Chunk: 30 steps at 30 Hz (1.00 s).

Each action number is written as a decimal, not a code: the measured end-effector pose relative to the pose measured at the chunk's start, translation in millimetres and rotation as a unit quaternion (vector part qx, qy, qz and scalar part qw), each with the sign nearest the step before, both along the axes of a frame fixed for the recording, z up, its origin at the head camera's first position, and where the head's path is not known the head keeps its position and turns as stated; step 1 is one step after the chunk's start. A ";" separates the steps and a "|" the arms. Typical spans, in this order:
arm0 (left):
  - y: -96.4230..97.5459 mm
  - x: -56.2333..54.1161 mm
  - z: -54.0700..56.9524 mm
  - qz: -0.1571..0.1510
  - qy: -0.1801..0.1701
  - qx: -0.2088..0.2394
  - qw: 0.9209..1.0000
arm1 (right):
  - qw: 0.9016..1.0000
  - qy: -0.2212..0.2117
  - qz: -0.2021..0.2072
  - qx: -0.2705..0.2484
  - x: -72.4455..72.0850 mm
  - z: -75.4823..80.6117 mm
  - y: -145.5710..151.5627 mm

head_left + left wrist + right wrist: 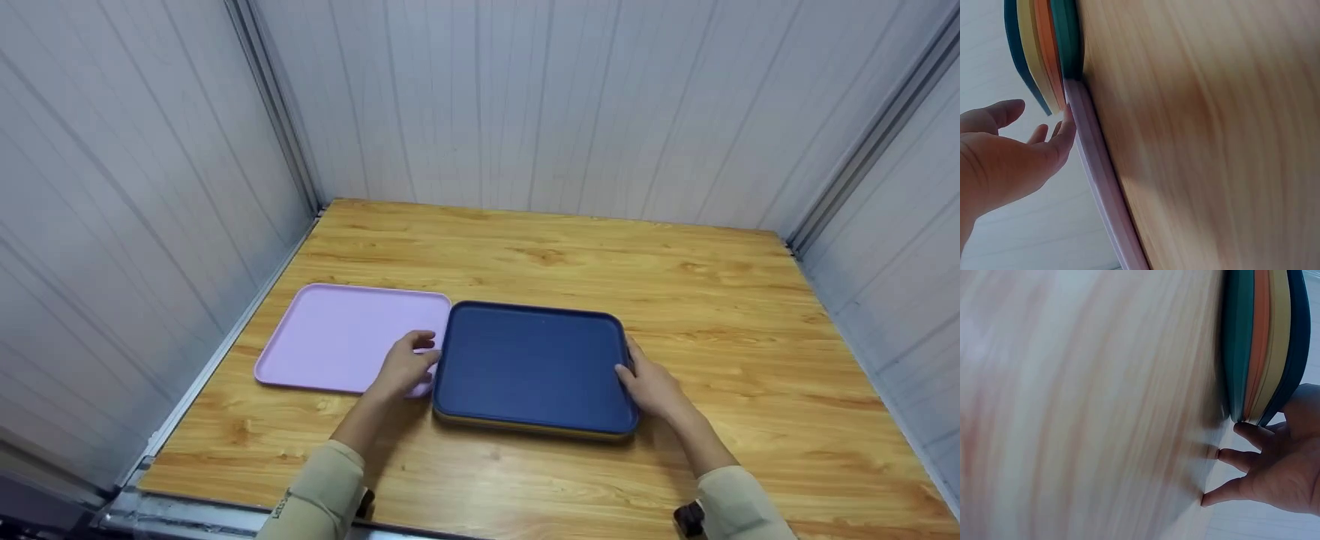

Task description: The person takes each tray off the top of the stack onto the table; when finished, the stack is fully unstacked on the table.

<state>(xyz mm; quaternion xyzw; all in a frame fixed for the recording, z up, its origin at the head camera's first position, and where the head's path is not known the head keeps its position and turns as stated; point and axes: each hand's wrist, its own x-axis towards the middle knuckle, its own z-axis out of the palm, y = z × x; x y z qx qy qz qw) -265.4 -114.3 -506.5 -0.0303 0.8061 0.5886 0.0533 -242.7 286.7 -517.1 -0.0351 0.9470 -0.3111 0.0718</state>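
A navy tray (534,360) lies on top of a stack near the middle of the table. Below it the right wrist view shows the edges of a yellow tray (1275,332), an orange tray (1260,337) and a green tray (1238,343) at the bottom. A lilac tray (337,337) lies flat just left of the stack. My left hand (407,366) is over the lilac tray's right end, fingers loose and pointing at the stack's left side. At the stack's right side, my right hand (651,382) has its thumb at the navy rim and its other fingers spread, some tips on the table.
The wood-grain table (720,300) stretches behind the trays and to their right. Pale panel walls (510,105) enclose it at the back and both sides. A metal rail (180,517) runs along the front left edge.
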 end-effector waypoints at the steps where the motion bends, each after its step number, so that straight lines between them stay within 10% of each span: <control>1: 1.3 -0.1 -0.6 -0.005 0.000 -0.002 1.000 | 1.000 -0.002 -0.002 -0.002 -0.1 0.2 -0.1; 30: 11.0 -1.4 -3.0 0.019 0.067 -0.171 0.983 | 1.000 -0.001 0.005 -0.002 -0.2 0.9 -0.1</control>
